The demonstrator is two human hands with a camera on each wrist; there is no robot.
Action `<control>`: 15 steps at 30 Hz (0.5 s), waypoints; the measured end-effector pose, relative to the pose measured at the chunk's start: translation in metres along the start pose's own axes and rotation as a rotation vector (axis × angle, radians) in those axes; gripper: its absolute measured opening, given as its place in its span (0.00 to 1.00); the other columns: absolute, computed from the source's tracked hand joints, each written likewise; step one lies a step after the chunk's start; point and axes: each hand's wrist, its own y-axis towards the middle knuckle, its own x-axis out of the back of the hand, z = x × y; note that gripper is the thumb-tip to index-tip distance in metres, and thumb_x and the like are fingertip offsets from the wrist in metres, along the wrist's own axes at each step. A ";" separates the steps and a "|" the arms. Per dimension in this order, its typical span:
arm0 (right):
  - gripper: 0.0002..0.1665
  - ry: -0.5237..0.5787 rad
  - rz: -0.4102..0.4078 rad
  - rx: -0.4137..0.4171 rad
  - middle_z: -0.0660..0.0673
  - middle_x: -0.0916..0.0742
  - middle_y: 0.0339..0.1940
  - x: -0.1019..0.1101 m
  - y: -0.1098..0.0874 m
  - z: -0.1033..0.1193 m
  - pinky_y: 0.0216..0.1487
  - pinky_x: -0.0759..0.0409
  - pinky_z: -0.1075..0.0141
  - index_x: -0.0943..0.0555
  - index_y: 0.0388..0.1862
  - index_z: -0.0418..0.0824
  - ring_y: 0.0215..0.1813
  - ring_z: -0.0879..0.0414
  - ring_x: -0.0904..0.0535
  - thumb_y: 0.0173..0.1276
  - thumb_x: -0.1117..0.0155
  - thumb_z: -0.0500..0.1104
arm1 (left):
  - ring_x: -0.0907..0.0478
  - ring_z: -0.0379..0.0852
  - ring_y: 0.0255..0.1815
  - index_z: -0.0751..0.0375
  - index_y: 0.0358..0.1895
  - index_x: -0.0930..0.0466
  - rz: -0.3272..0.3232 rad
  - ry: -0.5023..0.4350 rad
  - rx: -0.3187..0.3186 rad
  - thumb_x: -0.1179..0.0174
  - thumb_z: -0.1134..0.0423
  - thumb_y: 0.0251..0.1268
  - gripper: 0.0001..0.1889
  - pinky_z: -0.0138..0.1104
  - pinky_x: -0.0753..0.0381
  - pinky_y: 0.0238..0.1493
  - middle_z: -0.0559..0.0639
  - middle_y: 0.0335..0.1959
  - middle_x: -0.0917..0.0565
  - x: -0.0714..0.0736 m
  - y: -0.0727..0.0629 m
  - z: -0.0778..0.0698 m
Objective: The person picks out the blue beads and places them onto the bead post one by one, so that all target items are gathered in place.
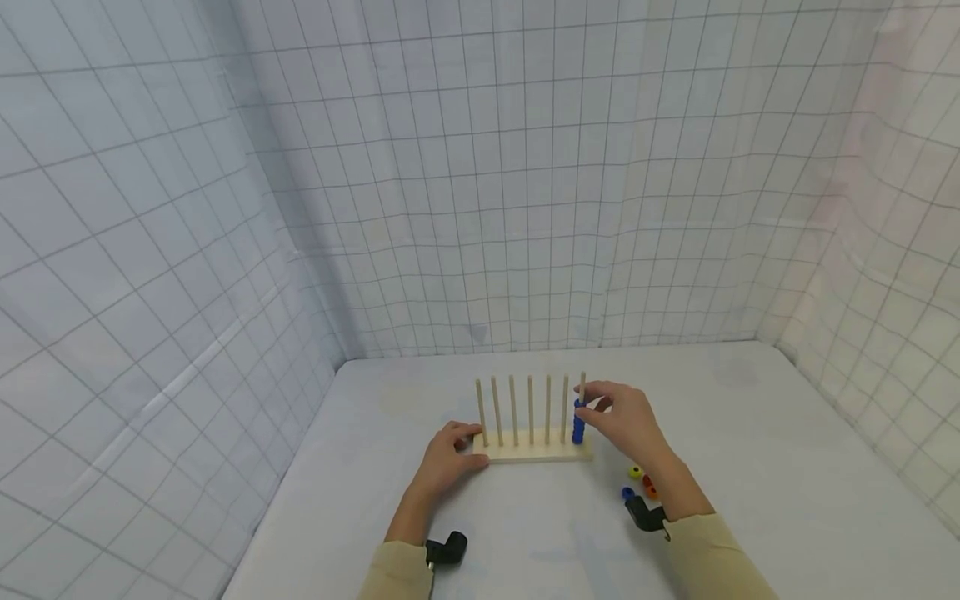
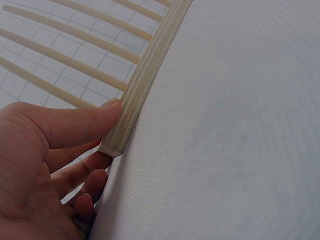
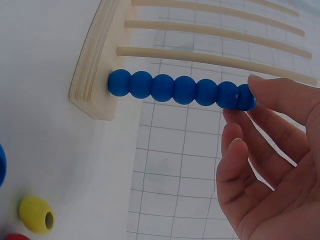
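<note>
A wooden bead stand (image 1: 532, 453) with a row of upright pegs stands on the white table. My left hand (image 1: 444, 457) grips the left end of its base, the thumb on the front edge and fingers behind. A column of round blue beads (image 3: 162, 87) fills much of the rightmost peg; the other pegs are bare. Around that peg, my right hand (image 1: 626, 415) pinches the topmost blue bead (image 3: 246, 97) between thumb and fingers. That bead sits against the one below it. The peg's tip is hidden by the right hand in the right wrist view.
Right of the stand, near my right wrist, lie a loose yellow bead (image 1: 635, 472), a blue bead (image 1: 627, 493), and a red bead (image 1: 647, 481) beside an orange bead (image 1: 652, 492). Grid-patterned white curtains (image 1: 480, 208) enclose the table at the back and sides.
</note>
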 end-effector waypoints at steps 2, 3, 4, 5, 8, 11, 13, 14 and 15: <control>0.20 -0.009 0.000 -0.002 0.51 0.13 0.42 0.003 -0.001 0.001 0.34 0.22 0.61 0.15 0.55 0.44 0.41 0.54 0.19 0.63 0.25 0.43 | 0.25 0.51 0.47 0.60 0.58 0.16 -0.003 0.000 -0.001 0.22 0.60 0.50 0.29 0.45 0.26 0.48 0.52 0.50 0.20 0.000 0.000 0.000; 0.21 -0.011 0.000 -0.003 0.51 0.12 0.42 0.004 -0.002 0.002 0.34 0.22 0.61 0.15 0.56 0.44 0.41 0.54 0.19 0.63 0.25 0.43 | 0.25 0.51 0.47 0.61 0.58 0.16 -0.004 0.002 -0.003 0.22 0.60 0.50 0.29 0.45 0.26 0.48 0.52 0.50 0.20 0.000 0.001 0.001; 0.22 -0.015 -0.002 -0.002 0.50 0.12 0.43 0.006 -0.003 0.002 0.34 0.22 0.61 0.15 0.57 0.44 0.41 0.54 0.18 0.63 0.25 0.43 | 0.25 0.51 0.47 0.60 0.58 0.16 -0.005 0.002 -0.001 0.22 0.60 0.50 0.29 0.45 0.26 0.48 0.51 0.50 0.20 0.000 0.001 0.001; 0.23 -0.016 -0.003 -0.003 0.50 0.12 0.43 0.007 -0.004 0.003 0.34 0.22 0.61 0.16 0.58 0.44 0.41 0.54 0.18 0.63 0.25 0.44 | 0.25 0.50 0.47 0.60 0.58 0.16 -0.005 0.004 0.001 0.22 0.60 0.50 0.29 0.45 0.26 0.48 0.51 0.50 0.20 0.000 0.002 0.001; 0.24 -0.022 -0.005 -0.003 0.49 0.13 0.44 0.011 -0.007 0.004 0.34 0.21 0.61 0.16 0.59 0.46 0.41 0.54 0.19 0.63 0.25 0.44 | 0.26 0.50 0.47 0.60 0.59 0.16 -0.004 0.015 -0.003 0.22 0.59 0.50 0.29 0.44 0.26 0.47 0.51 0.50 0.20 0.000 0.002 0.002; 0.23 -0.037 -0.001 -0.005 0.49 0.13 0.45 0.014 -0.010 0.004 0.35 0.21 0.61 0.16 0.59 0.47 0.41 0.54 0.19 0.64 0.26 0.44 | 0.26 0.50 0.46 0.60 0.58 0.16 0.000 0.003 0.000 0.22 0.60 0.50 0.29 0.44 0.27 0.47 0.51 0.49 0.20 0.000 0.002 0.002; 0.23 -0.052 0.004 -0.006 0.48 0.13 0.45 0.016 -0.014 0.004 0.36 0.21 0.61 0.16 0.59 0.47 0.41 0.54 0.20 0.64 0.26 0.43 | 0.26 0.50 0.46 0.61 0.58 0.16 0.002 -0.003 -0.003 0.22 0.61 0.50 0.28 0.45 0.27 0.47 0.51 0.49 0.20 0.000 0.001 0.002; 0.23 -0.063 0.005 -0.005 0.48 0.13 0.45 0.016 -0.015 0.003 0.36 0.21 0.61 0.16 0.59 0.47 0.41 0.54 0.20 0.65 0.26 0.43 | 0.27 0.50 0.46 0.61 0.58 0.16 0.003 -0.007 0.000 0.22 0.61 0.50 0.28 0.45 0.27 0.47 0.51 0.49 0.20 -0.001 0.001 0.002; 0.23 -0.072 0.006 -0.005 0.47 0.13 0.46 0.017 -0.017 0.003 0.37 0.21 0.61 0.16 0.59 0.46 0.41 0.54 0.20 0.64 0.26 0.43 | 0.27 0.50 0.46 0.61 0.58 0.16 0.004 -0.013 0.002 0.22 0.61 0.50 0.28 0.44 0.27 0.47 0.51 0.49 0.20 -0.001 0.001 0.001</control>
